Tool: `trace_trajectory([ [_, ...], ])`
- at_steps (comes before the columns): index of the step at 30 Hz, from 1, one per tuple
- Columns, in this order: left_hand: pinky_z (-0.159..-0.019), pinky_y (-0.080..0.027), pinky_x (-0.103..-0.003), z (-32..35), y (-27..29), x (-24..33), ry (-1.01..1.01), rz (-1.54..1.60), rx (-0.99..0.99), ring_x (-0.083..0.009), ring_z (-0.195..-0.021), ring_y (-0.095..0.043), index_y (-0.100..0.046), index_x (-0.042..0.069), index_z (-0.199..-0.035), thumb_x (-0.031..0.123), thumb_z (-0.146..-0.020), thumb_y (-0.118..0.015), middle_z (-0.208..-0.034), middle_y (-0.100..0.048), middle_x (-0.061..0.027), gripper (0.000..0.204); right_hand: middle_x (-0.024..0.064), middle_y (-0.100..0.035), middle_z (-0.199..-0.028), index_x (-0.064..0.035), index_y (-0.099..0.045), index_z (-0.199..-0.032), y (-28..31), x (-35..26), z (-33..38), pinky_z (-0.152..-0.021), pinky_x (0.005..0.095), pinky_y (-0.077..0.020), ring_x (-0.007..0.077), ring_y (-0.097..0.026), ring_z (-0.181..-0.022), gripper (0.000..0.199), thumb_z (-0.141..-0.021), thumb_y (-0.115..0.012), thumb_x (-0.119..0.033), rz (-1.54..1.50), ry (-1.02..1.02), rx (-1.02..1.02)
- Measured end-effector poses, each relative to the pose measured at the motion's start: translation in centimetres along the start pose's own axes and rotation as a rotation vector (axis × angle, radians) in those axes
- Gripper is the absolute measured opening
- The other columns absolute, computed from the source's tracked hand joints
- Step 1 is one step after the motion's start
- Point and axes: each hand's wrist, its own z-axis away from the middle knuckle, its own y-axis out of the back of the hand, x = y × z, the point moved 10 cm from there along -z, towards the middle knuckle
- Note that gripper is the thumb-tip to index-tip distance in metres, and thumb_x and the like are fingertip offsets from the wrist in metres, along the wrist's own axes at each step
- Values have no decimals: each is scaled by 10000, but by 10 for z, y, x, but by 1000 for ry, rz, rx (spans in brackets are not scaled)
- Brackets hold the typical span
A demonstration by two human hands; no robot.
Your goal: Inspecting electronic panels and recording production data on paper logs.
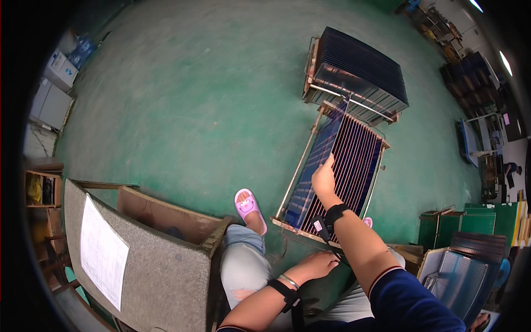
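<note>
One dark blue sheet [318, 171] is held by its edge in the slotted rack [300, 160] on a green workshop floor [182, 122], the fingers of the right hand [323, 178] closed on it near its middle. The sheet is seen leaning toward the rack's left side, clear of the upright slats that fill the right side, while its far end is brought close to a second rack [354, 105], where a row of dark panels [362, 61] is stood on edge. The left hand [317, 266] is held low over the lap, its fingers loosely curled beside a black cord; whether anything is gripped there cannot be told. A grey table [160, 265] is placed at the left, with a printed paper [104, 252] laid on top, and a pink slipper [247, 206] is planted between table and near rack.

The step in hand is judged to be the handling of a single sheet at its slot, though whether it is being put in or taken out is not made plain. For the next move, a steady grip and a straight line along the slot would be called for, with neighbouring edges left unscraped.
</note>
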Motion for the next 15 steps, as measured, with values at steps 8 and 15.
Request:
trace_trajectory([
  [8,-877,-440,-398,0,6,8,-11,-35,20,-315,-1030,-554,-583,105,-1099,214,-890,-499,-1119,-590,-115,250,345,-351,-1320,60,-153,-1390,79,-25,-44,-995,430,-347,442,-424,-1175,629,-909,-457,-209,-160,224,434],
  [15,-844,-446,-399,-1,11,19,7,5,43,-306,-990,-552,-571,99,-1071,220,-889,-503,-1028,-588,-107,229,312,-268,-1393,104,-171,-1371,32,8,-119,-1083,378,-234,392,-256,-1316,566,-941,-380,-198,-187,66,321],
])
